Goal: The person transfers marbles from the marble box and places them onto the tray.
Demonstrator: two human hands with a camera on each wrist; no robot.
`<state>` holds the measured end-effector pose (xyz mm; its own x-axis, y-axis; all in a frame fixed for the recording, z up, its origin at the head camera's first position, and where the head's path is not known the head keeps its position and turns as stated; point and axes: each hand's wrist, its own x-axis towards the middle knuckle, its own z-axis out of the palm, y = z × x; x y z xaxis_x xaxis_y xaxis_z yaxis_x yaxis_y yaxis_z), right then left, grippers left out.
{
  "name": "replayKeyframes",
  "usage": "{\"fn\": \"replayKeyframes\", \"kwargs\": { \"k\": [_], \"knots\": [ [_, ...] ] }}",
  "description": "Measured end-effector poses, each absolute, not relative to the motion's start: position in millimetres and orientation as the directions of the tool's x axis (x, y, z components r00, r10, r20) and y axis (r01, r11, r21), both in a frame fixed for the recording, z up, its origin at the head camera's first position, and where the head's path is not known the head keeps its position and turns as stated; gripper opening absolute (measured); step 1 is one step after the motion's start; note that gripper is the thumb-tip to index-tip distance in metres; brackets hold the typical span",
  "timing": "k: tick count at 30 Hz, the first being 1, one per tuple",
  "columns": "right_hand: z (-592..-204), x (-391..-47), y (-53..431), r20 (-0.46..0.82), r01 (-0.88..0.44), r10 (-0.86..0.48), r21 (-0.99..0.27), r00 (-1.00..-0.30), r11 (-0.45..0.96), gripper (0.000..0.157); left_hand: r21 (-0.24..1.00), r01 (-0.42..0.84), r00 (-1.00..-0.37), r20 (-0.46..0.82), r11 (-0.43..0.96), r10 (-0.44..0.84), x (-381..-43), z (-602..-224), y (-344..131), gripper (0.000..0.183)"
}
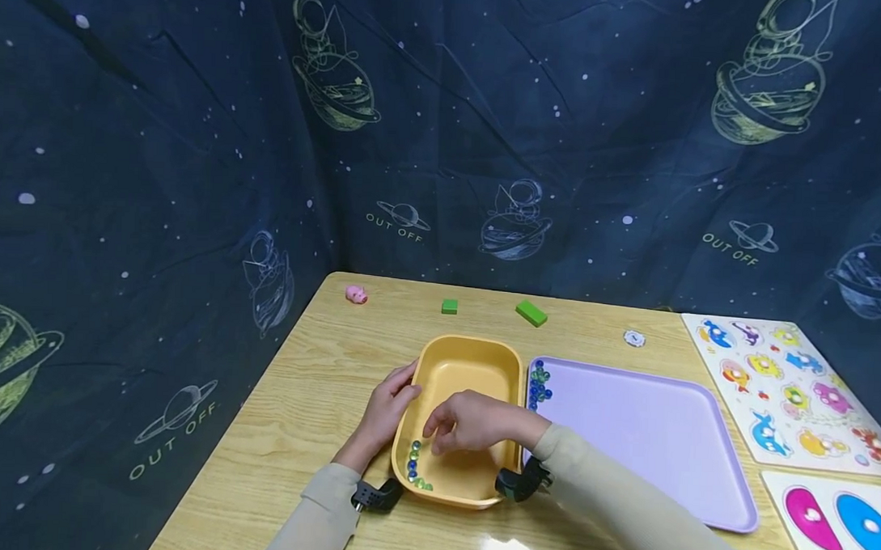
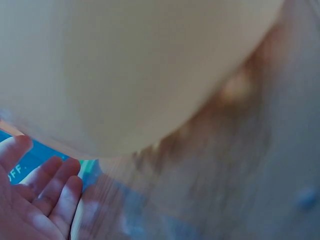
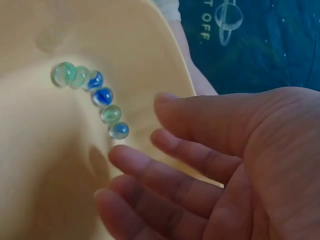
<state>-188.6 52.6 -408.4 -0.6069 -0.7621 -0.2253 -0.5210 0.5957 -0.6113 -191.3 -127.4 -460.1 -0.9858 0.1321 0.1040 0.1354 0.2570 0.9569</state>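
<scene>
A deep yellow tub (image 1: 474, 345) stands before me. My left hand (image 1: 388, 403) holds its left side, with the thumb at the rim and the other fingers outside the wall. In the left wrist view, the tub's pale outer wall (image 2: 135, 75) fills much of the picture above the left hand (image 2: 42, 200). My right hand (image 1: 472, 423) reaches inside the tub, fingers loosely bent and holding nothing. Several glass marbles (image 3: 102, 96), blue and green, line the tub's near left edge. They lie just beyond the fingertips (image 3: 127, 155) of that hand.
Right of the tub lies a lilac tray (image 1: 631, 435) with several marbles (image 1: 539, 384) at its far left corner. Behind are a pink pig (image 1: 356, 294), two green blocks (image 1: 531, 313) and a white disc (image 1: 633, 338). Puzzle boards (image 1: 793, 392) occupy the right side.
</scene>
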Motion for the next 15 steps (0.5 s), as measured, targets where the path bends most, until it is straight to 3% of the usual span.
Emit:
{"fn": "replayKeyframes", "kwargs": {
  "k": [8,15],
  "knots": [
    [-414.2,-188.1,45.9,-0.298,-0.493,-0.755,-0.608,-0.585,0.622,0.025,0.958,0.141,-0.985,0.111,0.25,0.13,-195.0,-466.7,-128.4,0.042],
    [-421.5,-180.1,36.4,-0.342,-0.513,-0.792,-0.619,-0.505,0.594,0.017,0.961,0.158,-0.985,0.137,0.228,0.106,-207.1,-491.6,-132.1,0.041]
  ]
}}
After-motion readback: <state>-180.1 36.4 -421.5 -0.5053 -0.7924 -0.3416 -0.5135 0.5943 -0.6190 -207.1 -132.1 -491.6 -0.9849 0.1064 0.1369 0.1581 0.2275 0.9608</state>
